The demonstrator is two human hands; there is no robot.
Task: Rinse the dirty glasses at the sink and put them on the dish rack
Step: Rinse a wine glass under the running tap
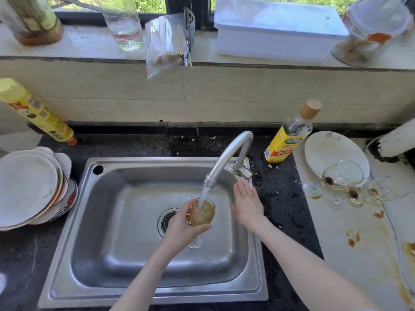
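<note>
My left hand (179, 225) grips a stemmed glass (202, 215) upright over the steel sink (94, 221). Water runs from the tap (226, 156) into the glass, which holds brownish, bubbly water. My right hand (247, 203) hangs flat with straight fingers beside the tap's base, near its handle, holding nothing. Several dirty stemmed glasses (343, 176) with brown dregs lie tipped over on the white counter to the right, next to a white plate (323, 149). No dish rack shows plainly.
A stack of plates (29, 187) sits left of the sink. A yellow dish-soap bottle (36, 111) leans at back left, and a yellow-labelled bottle (289, 135) stands behind the tap. Brown stains (353, 237) mark the right counter. Jars and a white box (278, 30) line the windowsill.
</note>
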